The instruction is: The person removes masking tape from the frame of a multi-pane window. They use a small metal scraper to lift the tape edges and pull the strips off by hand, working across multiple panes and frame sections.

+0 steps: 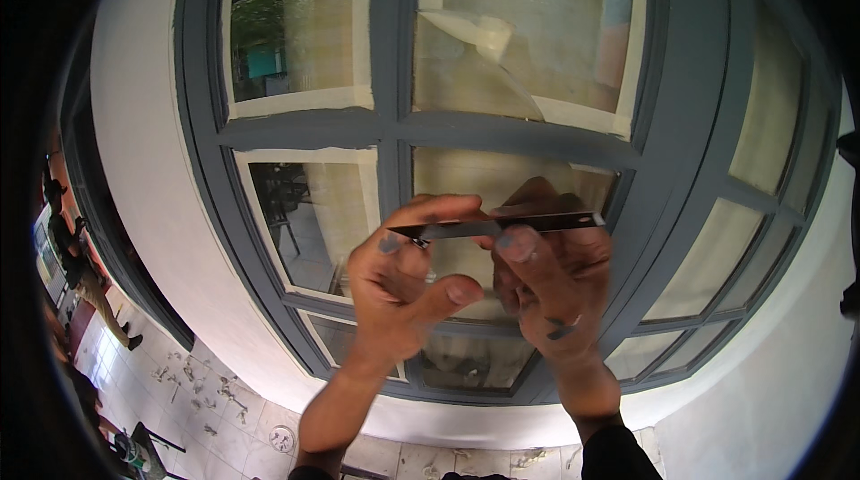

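A long, thin snap-off cutter blade point(463, 228) lies roughly level before the window, pinched between the thumb and fingers of my right hand point(554, 265). Its pointed end reaches left to my left hand point(403, 272), whose fingers curl behind it while the thumb stands apart. Grey paint marks both hands. Behind them is a grey-painted window frame point(504, 134) with glass panes. Cream masking tape point(299, 102) borders several panes. In the upper pane, a loosened tape strip point(494, 37) hangs crumpled across the glass point(537, 3).
Scraps of peeled tape point(232, 399) litter the tiled floor point(248, 436) at lower left, near a round floor drain point(282, 438). A person point(80, 251) stands at far left. A dark stool-like object point(148, 450) is at the lower-left edge. White wall point(141, 164) flanks the window.
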A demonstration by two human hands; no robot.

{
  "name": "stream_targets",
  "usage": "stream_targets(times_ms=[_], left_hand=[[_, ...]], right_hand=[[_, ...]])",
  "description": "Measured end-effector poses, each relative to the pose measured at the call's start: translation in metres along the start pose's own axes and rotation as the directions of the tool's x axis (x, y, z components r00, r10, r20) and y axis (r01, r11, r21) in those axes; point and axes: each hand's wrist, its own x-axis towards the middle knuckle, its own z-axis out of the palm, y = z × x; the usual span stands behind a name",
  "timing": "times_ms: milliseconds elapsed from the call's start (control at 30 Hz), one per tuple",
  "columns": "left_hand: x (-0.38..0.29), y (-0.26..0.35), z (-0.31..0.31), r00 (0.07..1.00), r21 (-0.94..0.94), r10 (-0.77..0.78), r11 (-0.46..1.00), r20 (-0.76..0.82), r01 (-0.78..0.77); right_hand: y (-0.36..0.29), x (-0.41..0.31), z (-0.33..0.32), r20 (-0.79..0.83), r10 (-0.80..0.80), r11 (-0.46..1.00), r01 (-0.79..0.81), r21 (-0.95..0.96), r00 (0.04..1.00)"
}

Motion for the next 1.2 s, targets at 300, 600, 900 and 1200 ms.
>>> stream_targets(times_ms=[300,600,900,1200], left_hand=[[0.003,-0.005,0.013,0.934,0.023,0.032,0.999,-0.355,-0.025],[0.032,0.045,-0.04,0.891,0.183,0.283,0.956,-0.355,-0.231],[0.064,0.064,-0.038,0.867,0.621,-0.086,0.733,0.49,-0.278],[0.106,0.047,-0.013,0.848,0.768,-0.171,0.538,0.502,-0.347]], right_hand=[[0.011,0.014,0.029,0.01,0.041,0.999,-0.041,0.032,0.999],[-0.014,0.059,0.018,0.155,-0.502,0.647,0.489,-0.586,0.851],[-0.057,0.181,0.03,0.672,-0.149,-0.352,0.596,-0.722,0.726],[-0.068,0.198,0.024,0.724,-0.144,-0.137,0.711,-0.689,0.674]])
